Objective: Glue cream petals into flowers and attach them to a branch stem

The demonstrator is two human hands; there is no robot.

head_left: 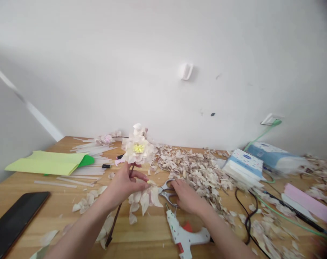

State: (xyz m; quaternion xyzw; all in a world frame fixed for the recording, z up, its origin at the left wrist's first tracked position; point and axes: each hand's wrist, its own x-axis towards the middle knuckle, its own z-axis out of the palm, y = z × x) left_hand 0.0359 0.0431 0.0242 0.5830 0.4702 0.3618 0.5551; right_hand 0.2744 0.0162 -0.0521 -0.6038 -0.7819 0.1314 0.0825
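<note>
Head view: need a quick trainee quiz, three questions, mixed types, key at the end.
1. Multiple choice: what colour is the centre of the large flower held by the left hand?
A) red
B) yellow
C) blue

2. True or false: in the picture, the black phone lies to the left of the white glue gun.

3. Fill in the blank: the right hand is at the handles of the ____.

Key:
1. B
2. True
3. scissors
</note>
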